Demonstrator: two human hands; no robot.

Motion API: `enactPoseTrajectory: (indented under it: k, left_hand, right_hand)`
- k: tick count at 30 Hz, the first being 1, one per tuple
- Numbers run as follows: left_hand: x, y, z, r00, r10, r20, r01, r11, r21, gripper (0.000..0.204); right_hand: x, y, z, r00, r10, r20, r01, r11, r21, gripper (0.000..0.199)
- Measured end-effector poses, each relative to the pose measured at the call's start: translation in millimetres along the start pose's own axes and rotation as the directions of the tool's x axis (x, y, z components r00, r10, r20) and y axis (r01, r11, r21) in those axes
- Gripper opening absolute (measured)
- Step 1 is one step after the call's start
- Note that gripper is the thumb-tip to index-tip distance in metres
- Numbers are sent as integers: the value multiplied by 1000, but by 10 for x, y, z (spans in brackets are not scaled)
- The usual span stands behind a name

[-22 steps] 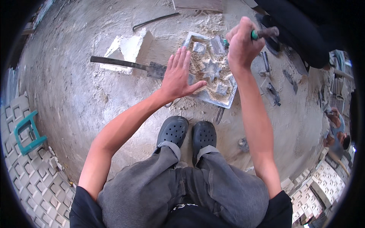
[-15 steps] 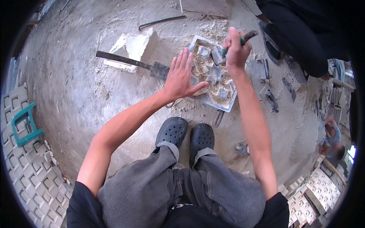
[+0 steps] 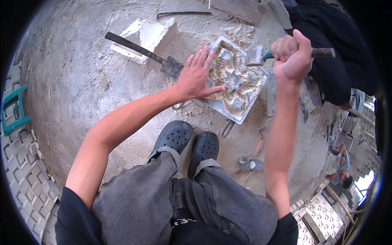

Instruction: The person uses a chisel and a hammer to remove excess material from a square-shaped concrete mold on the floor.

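Note:
My left hand [image 3: 197, 77] lies flat with its fingers spread, over the left edge of a square metal mould [image 3: 234, 116]. Pale, sandy powder fills parts of the mould around a raised metal star [image 3: 232, 81] and several blocks. A long dark metal bar [image 3: 134, 45] with a wider end reaches beneath my left hand, which hides its tip. My right hand [image 3: 292, 59] is wrapped around the handle of a hammer [image 3: 255, 56], green binding next to its blocky grey head. That head is over the mould's upper right side; whether it touches anything, I cannot tell.
A broken white block [image 3: 157, 34] stands under the bar. Past it lies a thin bent rod [image 3: 183, 13]. Someone in dark clothing [image 3: 330, 45] is close on the right; another person [image 3: 343, 165] is farther off. Patterned blocks [image 3: 24, 179] and a teal stool [image 3: 15, 110] are at left.
My right hand has moved right with the hammer, whose head now shows clearly. My left hand stays flat on the mould's side. The whole view has shifted slightly.

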State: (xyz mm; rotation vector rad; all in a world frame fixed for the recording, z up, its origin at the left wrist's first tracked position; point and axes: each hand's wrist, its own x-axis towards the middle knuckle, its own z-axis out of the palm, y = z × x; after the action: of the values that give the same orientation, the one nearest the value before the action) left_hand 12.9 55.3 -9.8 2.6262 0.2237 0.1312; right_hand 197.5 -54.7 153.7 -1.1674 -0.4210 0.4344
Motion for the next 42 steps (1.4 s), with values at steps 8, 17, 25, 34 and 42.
enactPoseTrajectory:
  k: [8, 17, 25, 34, 42]
  left_hand:
    - [-18, 6, -44, 1000, -4, -18, 3, 1000, -16, 124]
    - [580, 200, -463, 909, 215, -357, -390, 738, -550, 91]
    - [1200, 539, -424, 990, 0, -141, -128, 412, -902, 36]
    - [1128, 900, -642, 939, -330, -99, 19, 336, -942, 53]
    - [850, 718, -454, 909, -282, -306, -145, 473, -869, 50]
  right_hand:
    - [-195, 690, -30, 991, 14, -131, -31, 991, -127, 41]
    - [-379, 981, -89, 994, -77, -84, 29, 885, -464, 30]
    - [-984, 1172, -986, 987, -154, 38, 24, -94, -995, 74]
    - [-1144, 1316, -1128, 948, 8, -317, -315, 133, -940, 79]
    - [-1069, 1288, -1034, 936, 72, -346, -353, 134, -926, 78]
